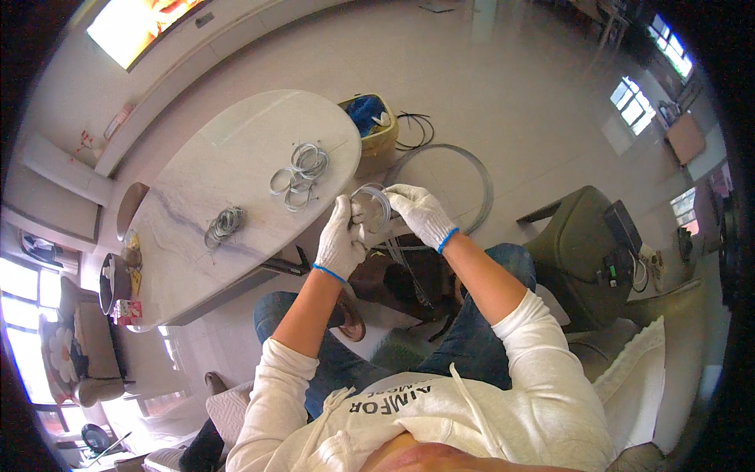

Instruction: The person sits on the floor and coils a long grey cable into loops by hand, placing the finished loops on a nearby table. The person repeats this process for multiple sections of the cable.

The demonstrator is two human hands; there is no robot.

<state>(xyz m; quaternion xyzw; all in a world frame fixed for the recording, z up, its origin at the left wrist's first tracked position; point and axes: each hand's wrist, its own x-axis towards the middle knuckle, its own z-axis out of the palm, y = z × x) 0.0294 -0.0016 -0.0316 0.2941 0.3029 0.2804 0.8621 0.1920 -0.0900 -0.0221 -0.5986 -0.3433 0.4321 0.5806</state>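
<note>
Both hands wear white knitted gloves with blue cuffs. Between them is a small coil of thin grey wire [377,197], held up in front of my knees. My left hand [344,239] grips the coil's left side, the thumb pointing up. At the upper right of the same coil, my right hand [417,212] pinches it with thumb and fingertips. Several loose wire lengths [407,265] run down below the hands, between my legs. On the oval marble-look table [253,127] lie a group of similar wire coils [304,171] and a tangled wire bundle [226,224].
A yellowish bin [380,141] with a blue liner stands at the table's far end. Beside it on the floor are a black cable loop [422,130] and a large wire coil [486,189]. A dark green chair [575,259] bearing a black box is on my right.
</note>
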